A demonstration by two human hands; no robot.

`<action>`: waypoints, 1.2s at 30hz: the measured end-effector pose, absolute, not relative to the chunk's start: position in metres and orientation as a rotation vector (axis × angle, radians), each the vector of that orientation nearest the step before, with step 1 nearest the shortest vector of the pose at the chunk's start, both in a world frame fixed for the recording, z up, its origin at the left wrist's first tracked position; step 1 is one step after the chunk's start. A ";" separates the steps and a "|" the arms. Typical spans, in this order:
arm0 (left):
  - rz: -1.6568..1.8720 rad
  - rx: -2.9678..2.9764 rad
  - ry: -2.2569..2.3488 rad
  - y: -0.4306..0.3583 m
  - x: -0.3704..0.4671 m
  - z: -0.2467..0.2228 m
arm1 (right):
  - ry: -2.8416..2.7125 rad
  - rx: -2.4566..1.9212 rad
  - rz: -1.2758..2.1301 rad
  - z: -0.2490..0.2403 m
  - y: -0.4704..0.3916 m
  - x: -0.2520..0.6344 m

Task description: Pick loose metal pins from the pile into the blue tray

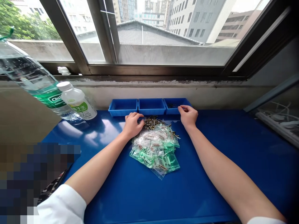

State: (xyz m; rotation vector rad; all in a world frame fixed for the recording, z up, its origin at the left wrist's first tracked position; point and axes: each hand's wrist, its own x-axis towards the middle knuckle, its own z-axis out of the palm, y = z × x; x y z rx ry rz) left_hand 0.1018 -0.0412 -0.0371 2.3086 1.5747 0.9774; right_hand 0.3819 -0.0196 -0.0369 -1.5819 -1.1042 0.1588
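Observation:
My left hand [133,125] rests at the left edge of a heap of small dark and brass-coloured screws [153,122]. Its fingers are bent, and a gap shows between thumb and forefinger. My right hand [188,116] is at the front right corner of the right-hand blue bin [177,102], fingers pinched together; whatever is between them is too small to make out. Some dark screws [172,105] lie in that bin. In front of the heap, and partly against it, are several clear and green plastic bags [154,149] with small metal parts inside.
Two more blue bins [123,107] continue the row to the left, below the window. A large water bottle [35,74] and a smaller white-capped bottle [78,101] stand at the back left. Beyond the blue table's [144,199] right side are white cables [280,116].

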 end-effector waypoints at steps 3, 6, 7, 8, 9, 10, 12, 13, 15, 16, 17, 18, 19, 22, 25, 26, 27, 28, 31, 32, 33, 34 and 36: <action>0.887 2.356 1.554 -0.041 0.102 -0.037 | -1.212 -1.481 0.212 -0.037 -0.028 0.370; 0.820 2.395 1.515 -0.041 0.103 -0.037 | -1.456 -1.360 0.370 -0.040 -0.035 0.357; 0.805 2.398 1.504 -0.041 0.103 -0.037 | -1.539 -1.339 0.423 -0.041 -0.037 0.353; 0.791 2.399 1.496 -0.042 0.103 -0.036 | -1.626 -1.330 0.464 -0.041 -0.038 0.350; 0.778 2.399 1.490 -0.042 0.103 -0.036 | -1.712 -1.328 0.492 -0.042 -0.039 0.348; 0.764 2.399 1.487 -0.042 0.103 -0.035 | -1.791 -1.332 0.504 -0.042 -0.039 0.347; 0.740 2.400 1.487 -0.042 0.104 -0.033 | -1.907 -1.347 0.495 -0.042 -0.039 0.346; 0.729 2.399 1.488 -0.042 0.104 -0.032 | -1.937 -1.355 0.484 -0.042 -0.039 0.346; 0.708 2.396 1.491 -0.042 0.105 -0.031 | -1.957 -1.369 0.470 -0.041 -0.039 0.346; 0.700 2.396 1.490 -0.042 0.105 -0.031 | -1.960 -1.376 0.464 -0.041 -0.038 0.347; 0.694 2.397 1.488 -0.042 0.105 -0.030 | -1.963 -1.382 0.458 -0.042 -0.038 0.347; 0.690 2.399 1.484 -0.042 0.105 -0.030 | -1.966 -1.392 0.449 -0.042 -0.038 0.346; 0.688 2.403 1.480 -0.042 0.105 -0.030 | -1.968 -1.404 0.442 -0.042 -0.038 0.346; 0.686 2.409 1.477 -0.042 0.105 -0.031 | -1.968 -1.457 0.430 -0.042 -0.037 0.343; 0.685 2.409 1.483 -0.042 0.104 -0.032 | -2.001 -1.503 0.414 -0.042 -0.036 0.340; 0.684 2.408 1.485 -0.042 0.104 -0.032 | -2.018 -1.512 0.404 -0.041 -0.036 0.339; 0.683 2.407 1.487 -0.042 0.104 -0.033 | -2.031 -1.520 0.393 -0.041 -0.037 0.338; 0.682 2.407 1.486 -0.042 0.104 -0.033 | -2.040 -1.527 0.384 -0.041 -0.037 0.337; 0.678 2.412 1.481 -0.042 0.103 -0.033 | -2.036 -1.548 0.363 -0.040 -0.039 0.334; 0.673 2.414 1.479 -0.042 0.103 -0.033 | -2.032 -1.552 0.356 -0.040 -0.040 0.334; 0.667 2.416 1.478 -0.041 0.103 -0.033 | -2.027 -1.552 0.348 -0.041 -0.041 0.333; 0.661 2.419 1.477 -0.041 0.103 -0.033 | -2.022 -1.552 0.341 -0.041 -0.042 0.333; 0.655 2.428 1.475 -0.041 0.103 -0.032 | -2.013 -1.546 0.333 -0.041 -0.043 0.333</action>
